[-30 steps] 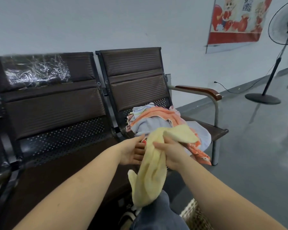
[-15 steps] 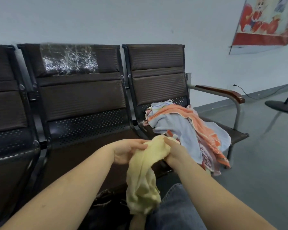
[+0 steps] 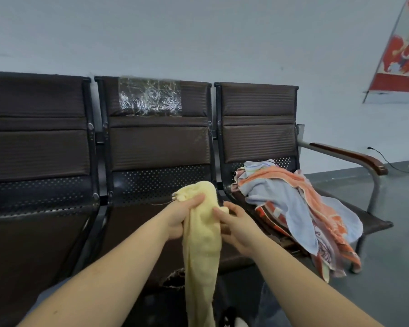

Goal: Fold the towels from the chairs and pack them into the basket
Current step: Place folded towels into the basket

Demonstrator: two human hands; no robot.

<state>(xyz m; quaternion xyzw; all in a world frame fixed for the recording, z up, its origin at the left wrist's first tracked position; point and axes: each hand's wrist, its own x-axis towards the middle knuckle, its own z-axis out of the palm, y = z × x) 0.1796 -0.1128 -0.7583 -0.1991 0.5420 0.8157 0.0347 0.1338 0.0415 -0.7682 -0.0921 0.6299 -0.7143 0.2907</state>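
Observation:
A pale yellow towel (image 3: 202, 251) hangs bunched between my hands, in front of the middle chair (image 3: 156, 147). My left hand (image 3: 180, 214) grips its upper part, with a fold standing up above the fingers. My right hand (image 3: 234, 224) pinches the towel's right edge just beside it. A heap of towels (image 3: 291, 204), orange, light blue and patterned, lies on the right chair's seat and spills over the front edge. A dark woven basket rim (image 3: 172, 278) shows on the floor behind the hanging towel, mostly hidden.
Three dark brown chairs stand in a row against the white wall; the right one has a wooden armrest (image 3: 350, 155). Clear tape (image 3: 150, 96) covers the middle backrest. Grey floor (image 3: 394, 267) lies to the right. A red poster (image 3: 401, 50) hangs on the wall.
The view has swung left, so the towel heap now sits further right. Both hands have lifted the yellow towel higher and over to the middle chair.

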